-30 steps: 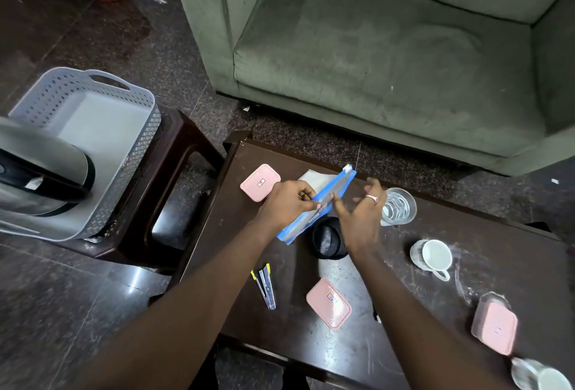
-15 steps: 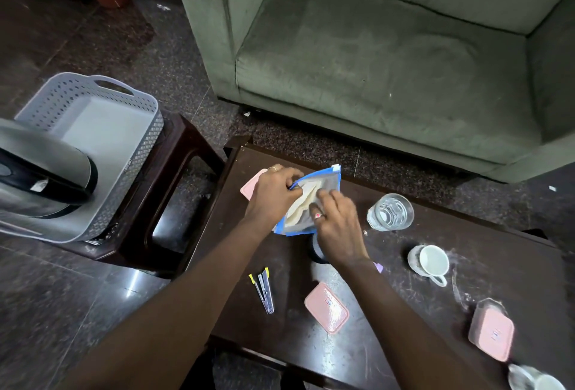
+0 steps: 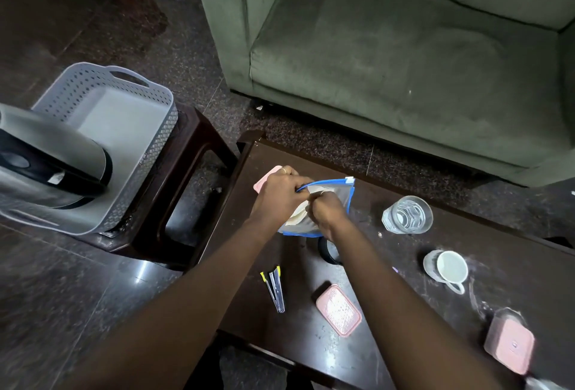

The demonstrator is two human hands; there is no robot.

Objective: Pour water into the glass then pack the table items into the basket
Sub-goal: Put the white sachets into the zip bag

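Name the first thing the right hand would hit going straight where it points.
Likely the pale sheet in the blue-edged pouch that the right hand grips, then the left hand just beyond. Depth is unclear.

A single head camera, tilted forward and down.
We look from above the near table (image 3: pixel 513 280) edge, close over its top; the basket (image 3: pixel 161 134) sits left, the sofa (image 3: pixel 404 62) fills the far right, floor (image 3: pixel 140 41) between them.

A second ago the pouch (image 3: pixel 344 199) stood edge-on between both hands; now its flat face shows. The right hand (image 3: pixel 326 213) has drawn away from the glass (image 3: pixel 407 214) toward 9 o'clock and curls at the pouch mouth, with the cloth (image 3: pixel 297 218) now inside.
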